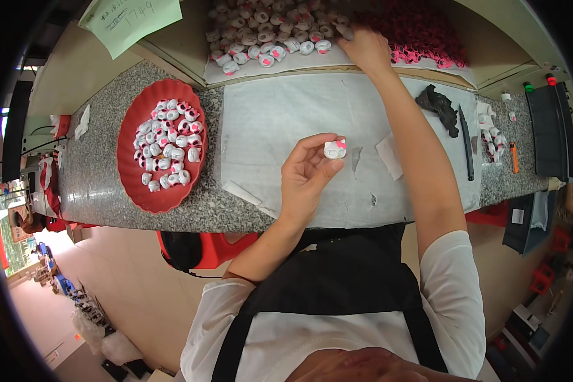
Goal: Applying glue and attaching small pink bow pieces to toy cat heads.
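Observation:
Over the middle of the white sheet (267, 114), my left hand (305, 172) pinches a small white figurine head (335, 149) with pink marks between thumb and fingers. My right hand (367, 52) reaches into the low shelf at the back, fingers curled at the right edge of a heap of white figurine heads (267, 32). What its fingertips hold, if anything, is too small and shaded to make out. Just right of that hand lies a pile of small bright pink pieces (420, 41).
A red scalloped plate (128, 172) with many white and pink pieces stands at left. To the right lie a crumpled black cloth (438, 108), a dark pen-like tool (466, 143), an orange stick-like item (514, 158) and more small pieces (492, 143). A green note (130, 22) hangs upper left.

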Tool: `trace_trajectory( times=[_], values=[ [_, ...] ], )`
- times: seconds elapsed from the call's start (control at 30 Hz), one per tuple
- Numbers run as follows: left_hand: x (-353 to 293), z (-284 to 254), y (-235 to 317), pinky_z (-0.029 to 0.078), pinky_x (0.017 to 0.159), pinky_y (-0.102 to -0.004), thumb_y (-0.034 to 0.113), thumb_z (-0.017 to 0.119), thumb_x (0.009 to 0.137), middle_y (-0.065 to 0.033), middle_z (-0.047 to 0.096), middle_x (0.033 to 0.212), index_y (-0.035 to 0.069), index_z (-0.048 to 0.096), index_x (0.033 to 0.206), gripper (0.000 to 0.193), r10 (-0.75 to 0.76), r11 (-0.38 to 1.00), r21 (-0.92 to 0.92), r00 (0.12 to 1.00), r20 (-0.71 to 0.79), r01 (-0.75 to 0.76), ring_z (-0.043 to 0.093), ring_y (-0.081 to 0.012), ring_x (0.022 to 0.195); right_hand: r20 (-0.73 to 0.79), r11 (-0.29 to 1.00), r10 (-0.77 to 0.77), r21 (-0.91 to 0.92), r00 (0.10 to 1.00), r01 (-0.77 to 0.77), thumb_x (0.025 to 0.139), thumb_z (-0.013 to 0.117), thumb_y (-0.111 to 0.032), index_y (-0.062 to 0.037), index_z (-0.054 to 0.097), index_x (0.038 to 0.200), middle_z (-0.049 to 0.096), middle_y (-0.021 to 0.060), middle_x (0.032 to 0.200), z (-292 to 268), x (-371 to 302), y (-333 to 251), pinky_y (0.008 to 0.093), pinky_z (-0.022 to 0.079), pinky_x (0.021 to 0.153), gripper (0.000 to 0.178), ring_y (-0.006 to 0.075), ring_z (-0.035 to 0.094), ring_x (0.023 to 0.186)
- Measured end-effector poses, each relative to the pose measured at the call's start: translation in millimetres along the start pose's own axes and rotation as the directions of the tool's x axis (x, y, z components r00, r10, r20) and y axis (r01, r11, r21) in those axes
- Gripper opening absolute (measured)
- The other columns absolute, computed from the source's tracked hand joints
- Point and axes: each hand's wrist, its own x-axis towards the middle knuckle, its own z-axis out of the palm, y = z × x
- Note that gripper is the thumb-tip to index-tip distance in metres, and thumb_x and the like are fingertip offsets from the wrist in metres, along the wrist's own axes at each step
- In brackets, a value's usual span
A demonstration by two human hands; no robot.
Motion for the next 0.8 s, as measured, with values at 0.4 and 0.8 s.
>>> trace_trajectory(
  times=[0.4,0.8],
  values=[
    [1,0,4,0.04,0.078,-0.0249,-0.005,0.054,0.071,-0.0101,0.051,0.098,0.0,0.044,0.103,0.034,-0.002,0.998,-0.062,1.0,0.019,0.003,0.049,-0.0136,0.09,0.202,0.587,0.082,0.782,0.976,-0.211,0.068,0.059,-0.005,-0.0001,0.053,0.072,0.054,0.0038,0.062,-106,-113,-13,0.0189,0.036,0.045,0.009,0.0059,0.044,0.049],
    [0,5,-10,0.041,0.079,-0.0267,-0.008,0.053,0.068,-0.0079,0.052,0.097,0.001,0.051,0.097,0.03,0.142,0.919,0.353,0.982,0.127,-0.178,0.05,-0.0158,0.09,0.333,0.342,-0.099,0.896,0.938,-0.282,0.065,0.058,0.006,0.0022,0.054,0.071,0.054,0.0066,0.068,-97,-183,-13,0.02,0.038,0.049,0.008,0.0096,0.047,0.058]
  ],
)
